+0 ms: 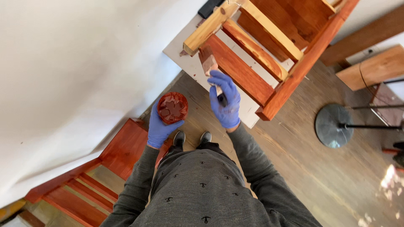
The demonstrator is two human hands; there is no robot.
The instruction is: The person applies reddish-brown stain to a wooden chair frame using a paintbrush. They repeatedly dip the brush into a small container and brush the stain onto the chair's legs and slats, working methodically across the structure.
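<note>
1. My right hand (225, 101), in a blue glove, is closed around the handle of a paintbrush (209, 65), gripping it firmly. The brush points up and away from me, and its bristles are stained reddish brown.
2. The brush tip sits right at the near end of a red-stained slat on a wooden frame (269, 50); I cannot tell whether the bristles actually touch the wood.
3. My left hand (160, 126), also gloved in blue, cups a small round tub of red-brown stain (172, 107) from below, with the fingers wrapped around its side. The tub is open and held level, just left of the brush hand.
4. The wooden frame has some slats stained deep red and others bare pale wood. It rests on a white board (193, 63).
5. Below my hands I see my grey sweater and the toes of my shoes on a wooden floor (294, 159).
6. To my lower left lies another red-stained slatted piece (84, 193) beside a white wall.
7. To the right stands a round metal stand base (333, 125).
</note>
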